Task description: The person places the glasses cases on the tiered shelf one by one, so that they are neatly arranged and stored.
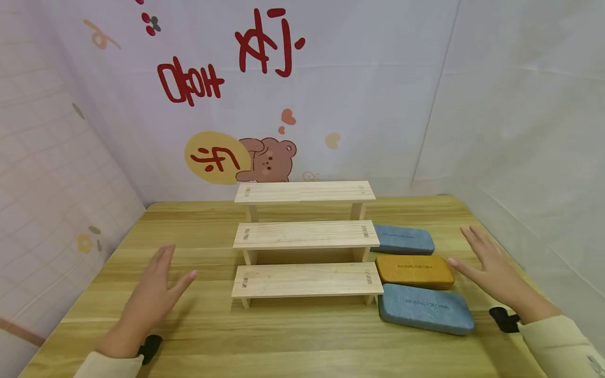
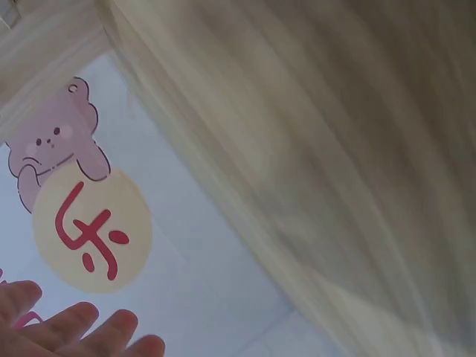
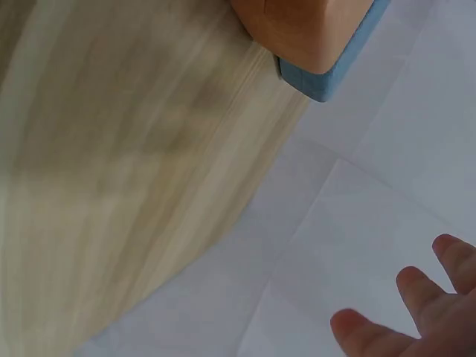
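A three-tier light wooden stand (image 1: 307,281) is placed mid-table, its steps rising toward the back wall. Along its right side lie three oblong cases: a blue one (image 1: 404,240) at the back, a mustard-yellow one (image 1: 416,271) in the middle, another blue one (image 1: 425,308) in front. My left hand (image 1: 151,294), fingers straight and thumb apart, is held over the table left of the stand and holds nothing. Beyond the cases on the right, my right hand (image 1: 496,273) is likewise spread and holds nothing; its thumb tip overlaps the yellow case's right end in the head view.
The wood-grain table (image 1: 307,346) reaches back to a white curtain (image 1: 368,105) printed with red characters and a bear (image 1: 271,160). Further pale curtain (image 1: 534,131) hangs along the right side. Each wrist wears a black strap (image 1: 150,347).
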`<state>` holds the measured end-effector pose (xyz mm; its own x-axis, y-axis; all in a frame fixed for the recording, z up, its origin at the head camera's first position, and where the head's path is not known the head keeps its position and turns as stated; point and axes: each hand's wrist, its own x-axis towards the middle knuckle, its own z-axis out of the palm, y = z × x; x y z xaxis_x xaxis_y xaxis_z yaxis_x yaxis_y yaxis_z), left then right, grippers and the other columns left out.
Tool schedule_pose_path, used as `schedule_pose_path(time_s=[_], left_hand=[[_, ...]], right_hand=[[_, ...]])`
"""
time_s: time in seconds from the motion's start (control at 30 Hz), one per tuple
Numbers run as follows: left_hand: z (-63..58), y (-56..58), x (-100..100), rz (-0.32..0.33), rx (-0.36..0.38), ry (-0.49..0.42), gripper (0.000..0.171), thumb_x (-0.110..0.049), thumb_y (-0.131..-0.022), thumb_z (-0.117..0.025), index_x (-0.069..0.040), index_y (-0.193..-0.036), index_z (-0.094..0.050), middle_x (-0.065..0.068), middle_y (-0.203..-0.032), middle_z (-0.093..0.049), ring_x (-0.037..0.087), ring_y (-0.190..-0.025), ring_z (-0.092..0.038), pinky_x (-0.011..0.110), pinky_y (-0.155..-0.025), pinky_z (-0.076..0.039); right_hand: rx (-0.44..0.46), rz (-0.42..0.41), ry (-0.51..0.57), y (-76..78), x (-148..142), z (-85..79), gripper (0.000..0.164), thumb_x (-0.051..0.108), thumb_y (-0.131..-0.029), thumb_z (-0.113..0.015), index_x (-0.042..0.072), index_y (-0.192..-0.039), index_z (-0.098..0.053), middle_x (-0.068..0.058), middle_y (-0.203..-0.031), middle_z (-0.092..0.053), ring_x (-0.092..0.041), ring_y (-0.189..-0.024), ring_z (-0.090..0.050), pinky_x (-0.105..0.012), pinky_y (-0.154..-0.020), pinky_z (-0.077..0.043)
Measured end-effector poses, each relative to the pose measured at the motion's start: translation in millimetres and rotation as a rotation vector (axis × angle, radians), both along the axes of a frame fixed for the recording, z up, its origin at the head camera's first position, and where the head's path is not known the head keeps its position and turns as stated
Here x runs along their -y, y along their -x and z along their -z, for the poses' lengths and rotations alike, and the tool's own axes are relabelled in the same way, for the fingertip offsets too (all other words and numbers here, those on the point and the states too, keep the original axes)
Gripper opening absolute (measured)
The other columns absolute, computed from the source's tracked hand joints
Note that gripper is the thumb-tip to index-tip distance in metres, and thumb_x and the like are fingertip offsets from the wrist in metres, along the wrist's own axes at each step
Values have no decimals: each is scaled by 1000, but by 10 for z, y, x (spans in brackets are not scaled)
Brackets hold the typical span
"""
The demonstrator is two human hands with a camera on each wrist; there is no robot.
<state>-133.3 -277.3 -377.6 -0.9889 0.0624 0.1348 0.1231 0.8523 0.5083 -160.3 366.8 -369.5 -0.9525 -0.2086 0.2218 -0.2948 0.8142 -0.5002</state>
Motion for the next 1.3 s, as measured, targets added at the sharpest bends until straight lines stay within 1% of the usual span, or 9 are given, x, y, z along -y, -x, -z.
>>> schedule_pose_path(time_s=[0.13, 0.3, 0.4, 0.47, 0.53, 0.7, 0.83, 1.03, 1.3], left_hand=[[12, -1, -63, 3, 6, -92, 87, -42, -98, -54, 4, -152, -4, 37, -151, -10, 58, -135, -13, 72, -101, -18], [15, -12, -121, -4, 83, -206, 87, -46, -99, -49, 3, -152, -1, 37, -151, -13, 57, -133, -22, 70, -99, -27], [26, -11, -150, -6, 112, -268, 85, -44, -100, -48, 4, -152, -2, 36, -150, -16, 55, -132, -27, 66, -98, -33], [35, -11, -169, -10, 132, -304, 83, -43, -100, -48, 4, -152, -4, 35, -150, -19, 53, -131, -30, 64, -98, -35], [46, -11, -190, -16, 155, -333, 80, -41, -101, -48, 4, -152, -7, 33, -150, -23, 52, -131, -33, 62, -97, -38], [77, 13, -255, 3, 217, -434, 72, -35, -102, -48, 5, -151, -13, 32, -147, -30, 48, -128, -40, 53, -93, -46], [91, 46, -323, 36, 279, -576, 70, -28, -102, -49, 7, -150, -13, 34, -147, -29, 47, -128, -42, 42, -92, -50], [80, 75, -406, 19, 369, -765, 71, -29, -101, -51, 4, -151, -13, 33, -148, -27, 40, -127, -46, 34, -95, -49], [95, 111, -498, 26, 412, -861, 68, -26, -102, -50, 7, -149, -15, 36, -143, -32, 39, -124, -49, 35, -94, -49]], right_hand=[[83, -2, 102, -44, -28, 15, 84, 27, -97, -57, 23, -156, 3, -20, -159, 10, -55, -139, 7, -81, -93, -3], [165, -5, 175, -84, -83, 49, 80, 24, -99, -54, 25, -156, 3, -27, -157, 2, -57, -137, -6, -77, -92, -18], [171, -13, 191, -101, -147, 115, 76, 20, -100, -52, 25, -156, -1, -18, -159, -6, -17, -146, -13, -42, -108, -32], [165, -32, 212, -111, -192, 161, 74, 17, -101, -52, 24, -156, -3, 1, -159, -13, 11, -135, -18, -17, -98, -36], [150, -48, 224, -123, -234, 204, 73, 14, -100, -52, 23, -156, -6, 19, -150, -21, 27, -116, -23, -4, -80, -35], [182, -96, 275, -169, -302, 258, 70, 9, -100, -50, 19, -156, -10, 35, -133, -29, 26, -114, -31, -12, -75, -43], [230, -120, 309, -219, -325, 276, 66, 8, -101, -48, 15, -156, -13, 35, -131, -33, 22, -116, -36, -15, -77, -45], [275, -153, 333, -277, -335, 314, 60, 6, -100, -47, 10, -154, -21, 32, -132, -40, 17, -116, -41, -20, -76, -47], [352, -207, 375, -346, -348, 354, 55, 3, -100, -46, 3, -151, -26, 27, -136, -44, 15, -118, -42, -20, -77, -47]])
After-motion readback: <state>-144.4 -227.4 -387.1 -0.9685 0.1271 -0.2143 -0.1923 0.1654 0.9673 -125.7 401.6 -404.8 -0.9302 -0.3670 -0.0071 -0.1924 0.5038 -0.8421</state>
